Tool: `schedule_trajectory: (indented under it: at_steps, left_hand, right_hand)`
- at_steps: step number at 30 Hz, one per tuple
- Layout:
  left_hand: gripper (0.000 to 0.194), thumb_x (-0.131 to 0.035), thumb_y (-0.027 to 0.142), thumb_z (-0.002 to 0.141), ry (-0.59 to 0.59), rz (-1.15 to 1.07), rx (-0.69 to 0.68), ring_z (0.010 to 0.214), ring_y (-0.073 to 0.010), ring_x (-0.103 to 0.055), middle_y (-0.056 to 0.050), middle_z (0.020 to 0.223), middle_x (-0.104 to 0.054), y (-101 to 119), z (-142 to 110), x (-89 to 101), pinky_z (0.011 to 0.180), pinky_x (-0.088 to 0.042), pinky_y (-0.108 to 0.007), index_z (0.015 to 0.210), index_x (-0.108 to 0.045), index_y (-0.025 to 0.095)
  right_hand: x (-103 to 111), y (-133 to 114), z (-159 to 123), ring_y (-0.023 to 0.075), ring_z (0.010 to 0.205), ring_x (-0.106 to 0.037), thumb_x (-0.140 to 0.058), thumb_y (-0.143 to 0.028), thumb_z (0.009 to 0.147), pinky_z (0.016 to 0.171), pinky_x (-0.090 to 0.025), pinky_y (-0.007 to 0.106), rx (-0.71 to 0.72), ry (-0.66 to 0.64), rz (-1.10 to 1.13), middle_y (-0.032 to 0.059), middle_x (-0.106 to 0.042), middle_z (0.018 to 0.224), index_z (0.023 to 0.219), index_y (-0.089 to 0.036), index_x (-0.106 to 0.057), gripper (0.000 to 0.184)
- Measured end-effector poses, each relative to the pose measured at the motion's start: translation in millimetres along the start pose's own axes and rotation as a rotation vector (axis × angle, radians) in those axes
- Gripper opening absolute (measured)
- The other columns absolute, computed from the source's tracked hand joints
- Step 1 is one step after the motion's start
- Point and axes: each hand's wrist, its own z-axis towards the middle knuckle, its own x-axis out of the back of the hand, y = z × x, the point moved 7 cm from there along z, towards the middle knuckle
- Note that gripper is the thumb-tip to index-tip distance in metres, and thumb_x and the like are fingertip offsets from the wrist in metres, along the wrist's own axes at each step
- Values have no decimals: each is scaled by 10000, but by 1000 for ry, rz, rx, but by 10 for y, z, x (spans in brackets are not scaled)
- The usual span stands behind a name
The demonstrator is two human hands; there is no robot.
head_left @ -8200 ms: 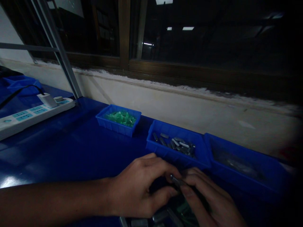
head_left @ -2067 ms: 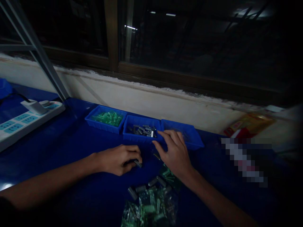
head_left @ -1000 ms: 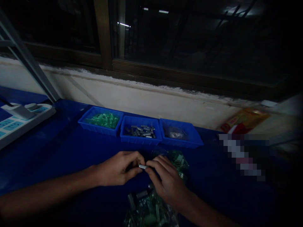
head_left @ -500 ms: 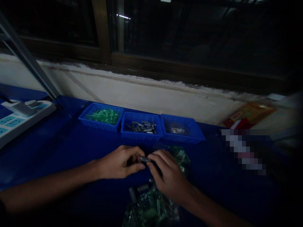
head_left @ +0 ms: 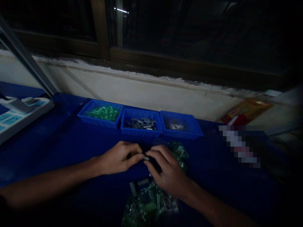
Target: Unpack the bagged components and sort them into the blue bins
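Observation:
A small silvery metal block [head_left: 147,158] sits between my two hands in front of the bins. The thumb and fingers of my left hand [head_left: 124,159] pinch its left end. On its other end close the thumb and fingertips of my right hand [head_left: 167,167]. Close below the hands lie several loose metal blocks [head_left: 133,189] and clear plastic bags [head_left: 151,205] with green and metal pieces inside. Another bag with green contents [head_left: 181,151] rests just beyond my right hand, partly hidden by it.
Three blue bins line the wall: one with green plastic pieces [head_left: 104,113], one with metal blocks [head_left: 143,123], one with a clear bag [head_left: 176,125]. A white power strip [head_left: 30,112] lies at left. A red and gold packet [head_left: 247,110] and a blurred-out item [head_left: 239,146] are at right.
Earlier my right hand was at the bins while my left held a metal block; then both hands met on a block. Lately the left thumb has slid over it, and the view has tilted slightly down.

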Motion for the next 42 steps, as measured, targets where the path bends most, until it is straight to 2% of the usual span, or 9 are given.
schedule_trajectory:
  at_steps: [3,8,13,18,24,30,34,38,42]
  left_hand:
    - [243,-410,305,887,-27,8,-16,581,-79,-499,4,654,-544,19,6,-12,528,-368,-180,810,-560,130]
    - [209,-510,273,832,-41,-125,-13,541,-68,-473,35,653,-516,37,9,-33,490,-370,-162,996,-480,147]
    - [144,-458,264,859,-9,-89,-27,564,-75,-481,18,660,-524,27,2,-27,506,-381,-170,916,-520,146]
    - [209,-428,310,878,5,-29,0,584,-83,-497,3,672,-553,-7,7,-9,517,-375,-176,877,-545,137]
    - [250,-393,286,895,-4,28,-36,619,-84,-508,1,683,-553,38,19,5,572,-373,-186,786,-559,135]
    - [188,-508,284,833,6,-139,-10,566,-76,-478,27,665,-519,28,4,-11,508,-371,-170,962,-497,147]
    - [151,-472,274,851,24,-116,11,551,-72,-470,23,643,-514,2,-2,-7,491,-359,-164,906,-521,142]
    - [197,-444,300,868,5,-44,14,542,-69,-468,18,638,-528,-16,-3,-8,493,-344,-166,890,-550,135]
    - [250,-403,298,887,-13,32,-30,573,-76,-489,11,639,-538,8,-4,-7,532,-354,-177,786,-562,134]
  right_hand:
    - [-9,2,3,177,813,-535,-473,-199,829,727,-467,354,6,-7,-17,64,-566,873,953,-177,-552,148]
    - [-9,15,22,173,778,-515,-425,-169,850,699,-450,347,7,-15,-9,61,-568,824,910,-161,-556,144]
    - [-9,2,34,165,748,-514,-400,-171,859,683,-446,335,22,-32,-4,49,-569,776,853,-167,-560,160]
    - [14,5,12,190,847,-536,-532,-250,803,741,-464,359,4,4,8,72,-574,901,1004,-169,-508,218]
    - [9,-3,1,174,795,-527,-484,-182,827,706,-454,341,12,14,-9,55,-562,847,919,-178,-526,101]
    - [26,13,15,172,776,-519,-461,-182,840,698,-440,343,13,40,-27,51,-570,810,891,-165,-549,103]
    - [19,23,18,173,771,-517,-472,-203,842,697,-440,346,10,27,-13,48,-573,803,891,-169,-544,94]
    - [45,6,11,192,834,-526,-551,-238,796,727,-452,361,22,55,0,73,-572,892,1014,-157,-507,236]
    - [41,-23,2,173,800,-527,-529,-193,802,712,-451,342,66,55,-3,54,-567,856,950,-178,-536,148]
